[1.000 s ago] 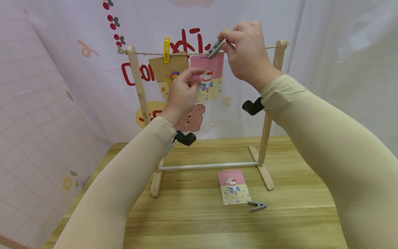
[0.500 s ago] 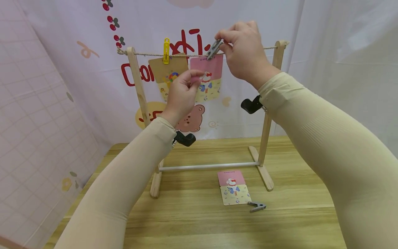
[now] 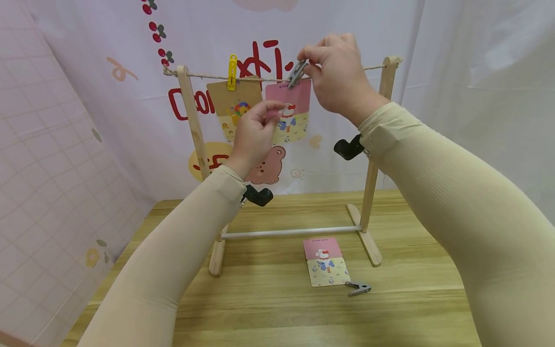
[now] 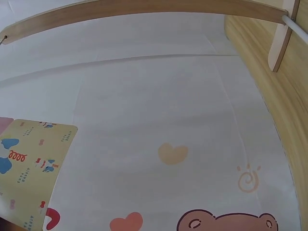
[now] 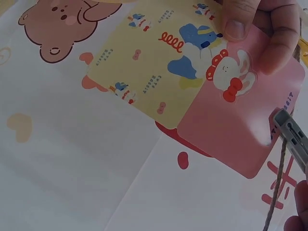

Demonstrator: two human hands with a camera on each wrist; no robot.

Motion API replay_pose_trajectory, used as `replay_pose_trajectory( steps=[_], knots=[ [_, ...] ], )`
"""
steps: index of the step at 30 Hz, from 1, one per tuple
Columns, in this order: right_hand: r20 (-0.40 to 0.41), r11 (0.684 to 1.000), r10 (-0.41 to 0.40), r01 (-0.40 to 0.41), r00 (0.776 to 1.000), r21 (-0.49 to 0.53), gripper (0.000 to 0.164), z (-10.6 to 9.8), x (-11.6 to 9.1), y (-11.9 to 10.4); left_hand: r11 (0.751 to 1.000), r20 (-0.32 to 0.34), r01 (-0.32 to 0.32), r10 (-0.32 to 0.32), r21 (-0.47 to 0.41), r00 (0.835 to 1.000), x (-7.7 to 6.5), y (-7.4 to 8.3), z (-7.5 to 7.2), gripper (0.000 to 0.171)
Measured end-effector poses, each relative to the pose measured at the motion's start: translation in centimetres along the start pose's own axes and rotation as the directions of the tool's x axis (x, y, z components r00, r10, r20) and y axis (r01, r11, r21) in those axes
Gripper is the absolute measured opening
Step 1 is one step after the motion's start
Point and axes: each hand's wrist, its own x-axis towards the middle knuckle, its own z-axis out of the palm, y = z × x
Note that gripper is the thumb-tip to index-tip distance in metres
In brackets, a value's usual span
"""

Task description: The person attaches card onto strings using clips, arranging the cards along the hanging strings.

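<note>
A pink-and-yellow card (image 3: 300, 96) with a rabbit print hangs at the rope (image 3: 204, 75). Its left side is pinched by my left hand (image 3: 253, 137), whose thumb lies over the card's front in the right wrist view. My right hand (image 3: 340, 79) pinches the handle end of a grey clothespin (image 3: 297, 73). That clothespin's jaws are over the card's top edge at the rope, as the right wrist view also shows. Left of it, a brown-and-yellow card (image 3: 223, 99) hangs under a yellow clothespin (image 3: 232, 72), partly hidden behind my left hand.
The rope runs between two wooden posts (image 3: 371, 193), joined low down by a white rod (image 3: 290, 232). On the wooden table (image 3: 260, 308) lie a second pink-and-yellow card (image 3: 327, 270) and another grey clothespin (image 3: 359, 288) at its corner. A printed cloth (image 3: 468, 96) hangs behind.
My right hand and the grey clothespin have shifted slightly down and left. The rope's middle and the card sit a little lower. My left hand keeps its pinch on the card.
</note>
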Motion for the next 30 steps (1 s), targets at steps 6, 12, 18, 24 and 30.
replay_pose_trajectory(
  steps=[6, 12, 18, 24, 30],
  knots=[
    [0.005, 1.000, 0.004, -0.004, 1.000, 0.000, 0.028, 0.12, 0.12, -0.25, 1.000, -0.006, -0.008, 0.008, -0.009, 1.000, -0.02, -0.11, -0.04, 0.024],
    [0.045, 1.000, 0.019, -0.018, 0.999, -0.012, 0.032, 0.11, 0.27, -0.54, 1.000, -0.006, -0.002, 0.002, -0.016, 1.000, -0.02, -0.18, -0.09, 0.024],
    [0.062, 1.000, 0.031, -0.031, 0.998, -0.003, 0.034, 0.19, 0.20, -0.68, 1.000, -0.004, -0.001, 0.001, -0.018, 1.000, 0.02, -0.20, -0.15, 0.024],
    [0.089, 0.999, 0.039, -0.038, 0.995, -0.003, 0.041, 0.44, 0.11, -0.35, 1.000, 0.006, 0.006, -0.005, -0.031, 1.000, 0.01, -0.30, -0.23, 0.024],
    [0.077, 0.999, 0.037, -0.039, 0.996, 0.027, 0.042, 0.83, -0.09, 0.04, 0.999, 0.021, 0.008, -0.007, -0.046, 1.000, -0.01, -0.42, -0.30, 0.025]
  ],
)
